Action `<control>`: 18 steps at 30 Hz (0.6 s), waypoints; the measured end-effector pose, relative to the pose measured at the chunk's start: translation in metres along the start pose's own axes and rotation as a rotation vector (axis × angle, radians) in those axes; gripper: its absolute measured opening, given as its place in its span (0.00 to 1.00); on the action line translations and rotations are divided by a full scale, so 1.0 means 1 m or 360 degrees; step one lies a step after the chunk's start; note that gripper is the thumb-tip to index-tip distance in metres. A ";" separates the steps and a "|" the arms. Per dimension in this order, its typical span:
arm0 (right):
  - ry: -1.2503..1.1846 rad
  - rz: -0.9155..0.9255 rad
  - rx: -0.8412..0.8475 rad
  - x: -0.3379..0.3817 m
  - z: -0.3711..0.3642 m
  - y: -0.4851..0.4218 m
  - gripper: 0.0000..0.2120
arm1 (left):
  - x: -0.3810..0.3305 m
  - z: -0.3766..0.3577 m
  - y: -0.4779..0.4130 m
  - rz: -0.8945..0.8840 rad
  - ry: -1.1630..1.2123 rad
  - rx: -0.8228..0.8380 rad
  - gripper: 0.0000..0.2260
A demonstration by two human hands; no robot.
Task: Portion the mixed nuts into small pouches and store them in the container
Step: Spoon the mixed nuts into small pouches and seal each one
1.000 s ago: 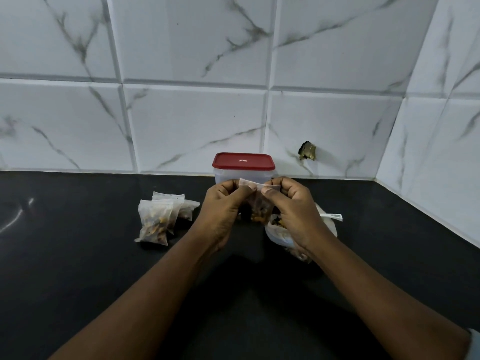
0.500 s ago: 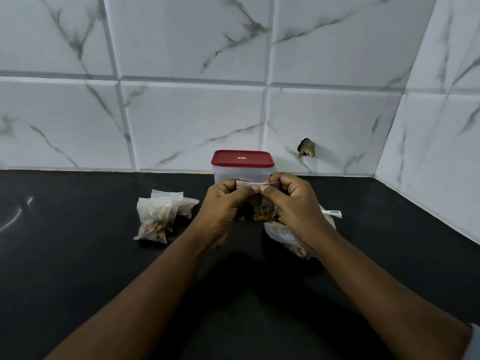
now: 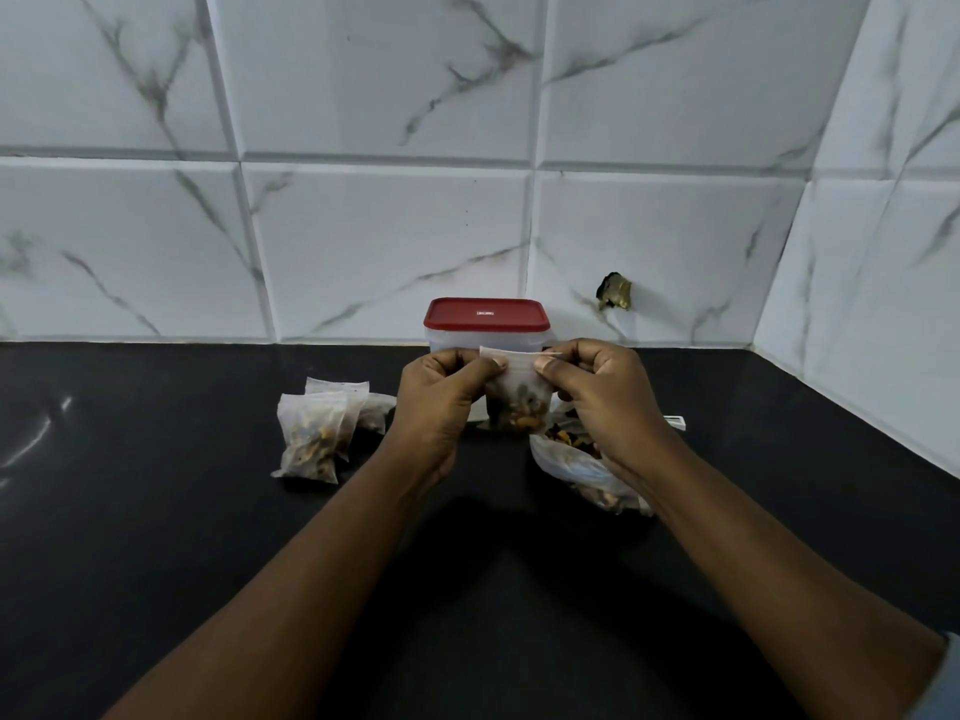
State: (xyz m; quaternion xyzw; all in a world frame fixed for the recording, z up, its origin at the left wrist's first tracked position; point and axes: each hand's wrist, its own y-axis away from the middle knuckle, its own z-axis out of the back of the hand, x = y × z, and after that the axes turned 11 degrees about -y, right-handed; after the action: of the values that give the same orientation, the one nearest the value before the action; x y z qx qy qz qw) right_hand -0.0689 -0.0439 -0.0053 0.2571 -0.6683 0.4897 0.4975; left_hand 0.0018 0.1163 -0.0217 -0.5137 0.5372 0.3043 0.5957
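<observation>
Both hands, left hand (image 3: 441,402) and right hand (image 3: 597,402), pinch the pouch (image 3: 517,394) top corners just before the red-lidded container (image 3: 485,324), probably pressing the seal shut; filled pouches (image 3: 317,433) sit left of it

Single head view, looking forward and down over black counter (image 3: 156,563), near tiled corner wall (image 3: 363,241)

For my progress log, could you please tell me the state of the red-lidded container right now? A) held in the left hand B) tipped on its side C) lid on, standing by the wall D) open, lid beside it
C: the red lid sits on the container, which stands upright by the tiled wall.
</observation>
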 end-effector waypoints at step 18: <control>0.0111 0.0018 0.0114 -0.001 0.004 0.002 0.03 | -0.017 0.020 0.008 0.0140 -0.0275 -0.0036 0.07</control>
State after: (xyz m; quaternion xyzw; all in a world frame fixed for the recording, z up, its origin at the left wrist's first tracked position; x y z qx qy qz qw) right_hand -0.0724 -0.0470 -0.0070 0.2538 -0.6341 0.5246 0.5082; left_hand -0.0032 0.1408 -0.0101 -0.4681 0.5024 0.3793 0.6201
